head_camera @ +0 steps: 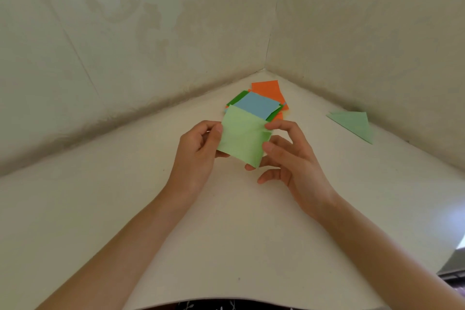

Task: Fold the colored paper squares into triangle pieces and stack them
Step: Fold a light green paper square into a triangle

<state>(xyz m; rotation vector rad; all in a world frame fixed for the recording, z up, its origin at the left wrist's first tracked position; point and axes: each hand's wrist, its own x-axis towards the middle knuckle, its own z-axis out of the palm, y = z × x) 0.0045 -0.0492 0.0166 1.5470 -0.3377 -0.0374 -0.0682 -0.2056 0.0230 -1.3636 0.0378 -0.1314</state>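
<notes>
White table (226,234) fills a wallpapered corner. Between both hands, a light green paper square (242,137) is held above it: left hand (198,151) pinches its left edge, right hand (289,156) grips its right. Loose colored squares (261,102) lie behind; a folded green triangle (353,123) lies right.

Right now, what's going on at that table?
A person holds a light green paper square just above the white table. The left hand pinches its left edge and the right hand pinches its right edge. It still looks flat, not yet folded into a triangle. Behind it lies a loose pile of squares, blue on top of dark green and orange. A finished green triangle lies to the right, near the wall.
</notes>
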